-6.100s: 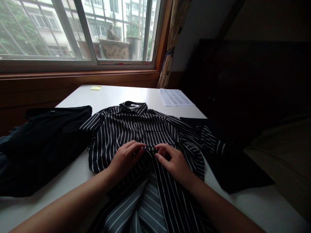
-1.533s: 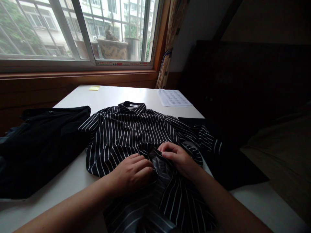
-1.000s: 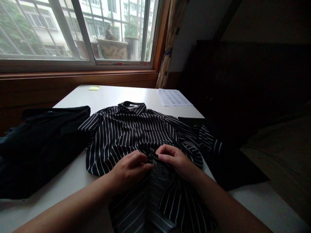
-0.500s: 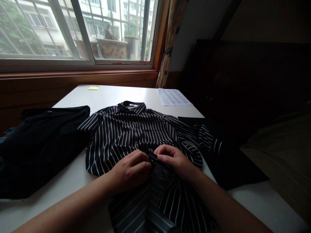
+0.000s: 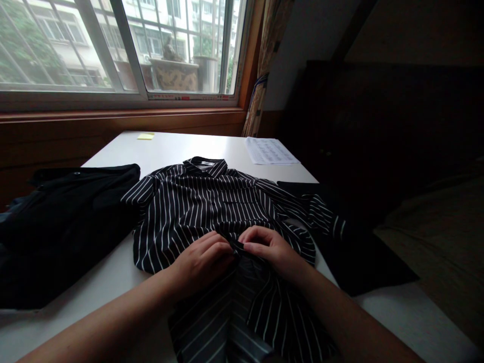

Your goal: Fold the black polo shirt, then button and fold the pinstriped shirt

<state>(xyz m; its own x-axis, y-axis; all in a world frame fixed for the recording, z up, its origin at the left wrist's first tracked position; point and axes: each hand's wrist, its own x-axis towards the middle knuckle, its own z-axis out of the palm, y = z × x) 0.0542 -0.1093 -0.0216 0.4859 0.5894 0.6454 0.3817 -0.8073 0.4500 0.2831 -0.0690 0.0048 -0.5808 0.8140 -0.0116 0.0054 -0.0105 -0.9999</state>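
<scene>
A black shirt with white stripes [image 5: 212,201] lies on the white table, its collar toward the window and its lower part spread toward me. My left hand [image 5: 204,262] is closed on the shirt's front edge, fingers curled down into the cloth. Close beside it, my right hand [image 5: 270,249] pinches the same dark edge between thumb and fingers. A small gap separates the two hands. Below them the front hangs apart and the greyer inner side of the cloth shows. Any button between the fingers is too small or hidden to make out.
Folded dark clothing [image 5: 75,227] lies on the table [image 5: 181,143] at the left. Black cloth [image 5: 363,267] sits under the right sleeve. Printed sheets [image 5: 270,151] and a yellow sticky note [image 5: 145,136] are at the far end, below the window.
My left fingers have shifted slightly on the shirt's edge, lying a little flatter. My right hand keeps its pinch, and the shirt has barely moved.
</scene>
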